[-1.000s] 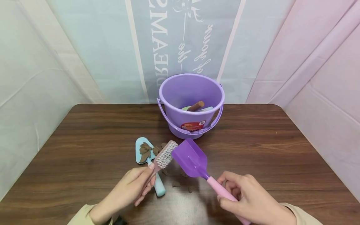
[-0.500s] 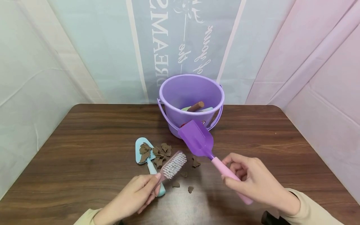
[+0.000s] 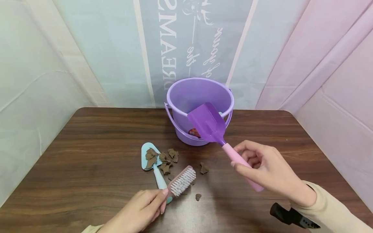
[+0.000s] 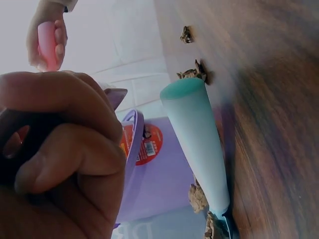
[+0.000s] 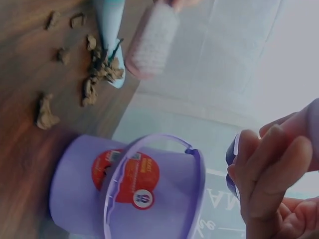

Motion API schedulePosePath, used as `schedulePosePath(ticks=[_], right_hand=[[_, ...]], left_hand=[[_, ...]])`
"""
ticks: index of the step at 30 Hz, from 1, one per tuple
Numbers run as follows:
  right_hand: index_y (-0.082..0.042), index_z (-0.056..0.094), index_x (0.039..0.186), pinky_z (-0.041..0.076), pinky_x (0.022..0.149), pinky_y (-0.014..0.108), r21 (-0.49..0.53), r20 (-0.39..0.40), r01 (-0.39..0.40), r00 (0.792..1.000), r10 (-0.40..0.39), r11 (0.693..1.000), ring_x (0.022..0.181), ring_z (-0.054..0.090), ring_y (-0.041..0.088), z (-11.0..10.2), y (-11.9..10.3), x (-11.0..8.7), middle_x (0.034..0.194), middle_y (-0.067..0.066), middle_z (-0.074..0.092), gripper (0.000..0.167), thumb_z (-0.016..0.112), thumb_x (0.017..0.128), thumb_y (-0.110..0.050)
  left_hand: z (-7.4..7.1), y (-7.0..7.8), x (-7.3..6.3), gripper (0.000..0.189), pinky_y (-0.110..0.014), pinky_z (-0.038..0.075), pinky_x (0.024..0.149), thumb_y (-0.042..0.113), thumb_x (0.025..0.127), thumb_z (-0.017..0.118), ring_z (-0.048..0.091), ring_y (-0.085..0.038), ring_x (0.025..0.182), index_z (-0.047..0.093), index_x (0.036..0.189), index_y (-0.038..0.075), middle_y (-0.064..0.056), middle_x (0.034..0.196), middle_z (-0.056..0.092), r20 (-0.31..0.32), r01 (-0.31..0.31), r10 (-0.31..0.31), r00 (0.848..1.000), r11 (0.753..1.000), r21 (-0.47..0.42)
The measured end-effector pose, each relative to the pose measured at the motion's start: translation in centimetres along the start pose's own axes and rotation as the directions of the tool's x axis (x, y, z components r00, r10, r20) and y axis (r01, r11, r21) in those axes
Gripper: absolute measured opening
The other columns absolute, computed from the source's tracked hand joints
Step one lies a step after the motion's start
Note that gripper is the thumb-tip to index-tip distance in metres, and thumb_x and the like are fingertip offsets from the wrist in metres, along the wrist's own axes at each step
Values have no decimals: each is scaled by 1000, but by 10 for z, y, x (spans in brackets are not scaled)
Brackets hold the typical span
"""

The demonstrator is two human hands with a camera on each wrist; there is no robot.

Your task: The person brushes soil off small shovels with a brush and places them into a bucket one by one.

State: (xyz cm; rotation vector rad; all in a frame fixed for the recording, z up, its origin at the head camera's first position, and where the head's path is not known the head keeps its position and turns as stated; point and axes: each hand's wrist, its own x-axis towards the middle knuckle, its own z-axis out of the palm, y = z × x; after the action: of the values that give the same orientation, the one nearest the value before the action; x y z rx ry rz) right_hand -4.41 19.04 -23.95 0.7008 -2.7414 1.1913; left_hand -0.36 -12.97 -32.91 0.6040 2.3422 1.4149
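Note:
My right hand [image 3: 266,166] pinches the pink handle of a purple shovel [image 3: 208,123], whose blade is raised in front of the rim of a purple bucket [image 3: 186,139]. In my left hand [image 3: 141,207] I grip a brush [image 3: 183,181] with white bristles and a dusty-pink back, held above the table with the bristles facing up and right. Under it lies a light-blue trowel [image 3: 159,178], partly hidden by the brush and fingers. Brown flakes [image 3: 151,157] rest on the trowel's blade, and more flakes [image 3: 173,155] are scattered beside it.
Loose brown bits lie near the centre, one piece [image 3: 203,168] below the bucket and a small one [image 3: 198,197] nearer me. The bucket stands at the back of the brown wooden table [image 3: 96,145], by a printed cloth [image 3: 113,58].
My right hand has raised the shovel from over the table up to the bucket's rim. My left hand has moved the brush down and right, uncovering flakes beside the trowel.

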Motion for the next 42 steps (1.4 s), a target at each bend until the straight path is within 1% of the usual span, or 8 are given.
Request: schedulePosePath(ticks=[3, 5, 17, 24, 28, 34, 39, 42], right_hand=[[-15, 64, 96, 48, 50, 22, -18, -14, -27, 1000, 26, 999, 55, 58, 6, -4, -1, 5, 65, -8, 60, 19, 74, 81, -10], [-14, 64, 97, 48, 51, 23, -30, -23, -42, 999, 41, 999, 55, 59, 7, -6, -2, 9, 65, -7, 61, 19, 74, 82, -10], [-10, 66, 97, 47, 50, 23, -63, -53, -142, 989, 139, 988, 55, 61, 10, -22, 10, 43, 68, 2, 66, 17, 73, 84, -18], [-10, 67, 100, 48, 50, 24, -77, -58, -184, 982, 180, 980, 56, 62, 8, -32, 18, 62, 70, 1, 69, 22, 73, 84, -24], [-11, 69, 101, 46, 56, 22, -148, -64, -200, 979, 193, 968, 60, 62, 6, -39, 19, 75, 73, 1, 70, 24, 72, 85, -29], [-18, 74, 91, 42, 64, 23, -264, -101, -214, 976, 194, 940, 68, 62, 8, -44, 13, 94, 73, -4, 70, 33, 66, 85, -49], [-22, 74, 84, 42, 62, 26, -326, -55, -199, 980, 191, 924, 57, 60, 13, -48, 10, 105, 62, -3, 66, 35, 63, 85, -55], [-20, 73, 85, 42, 61, 27, -345, -20, -189, 981, 195, 919, 56, 58, 14, -50, 10, 113, 61, -2, 65, 31, 66, 85, -50]], left_hand=[[0, -2, -3, 43, -19, 33, 43, 28, 105, 35, 33, 7, 44, 55, 69, 18, 19, 52, 38, -14, -41, 41, 999, 999, 20], [0, -3, -4, 43, -19, 33, 43, 28, 105, 35, 33, 7, 44, 55, 69, 17, 19, 51, 38, -11, -40, 40, 999, 999, 5], [-3, -5, -9, 47, -20, 27, 35, 34, 106, 32, 32, 5, 39, 56, 74, 9, 11, 50, 40, -6, 70, -72, 997, 988, -137], [-4, -6, -10, 46, -20, 27, 35, 32, 106, 32, 32, 6, 39, 56, 73, 10, 13, 50, 39, -7, 62, -63, 998, 988, -139], [-4, -7, -10, 46, -21, 28, 35, 31, 106, 32, 32, 6, 39, 56, 73, 11, 14, 50, 39, -18, 47, -49, 999, 991, -122], [-4, -8, -10, 45, -20, 29, 36, 28, 106, 33, 33, 7, 40, 56, 71, 12, 16, 50, 39, -32, 21, -25, 999, 994, -104], [-4, -10, -11, 44, -20, 30, 37, 28, 106, 33, 33, 6, 41, 56, 71, 13, 16, 51, 39, -39, 8, -12, 999, 996, -93], [-4, -10, -11, 44, -20, 31, 38, 27, 106, 33, 34, 6, 42, 55, 71, 14, 17, 51, 39, -44, 7, -10, 999, 997, -77]])
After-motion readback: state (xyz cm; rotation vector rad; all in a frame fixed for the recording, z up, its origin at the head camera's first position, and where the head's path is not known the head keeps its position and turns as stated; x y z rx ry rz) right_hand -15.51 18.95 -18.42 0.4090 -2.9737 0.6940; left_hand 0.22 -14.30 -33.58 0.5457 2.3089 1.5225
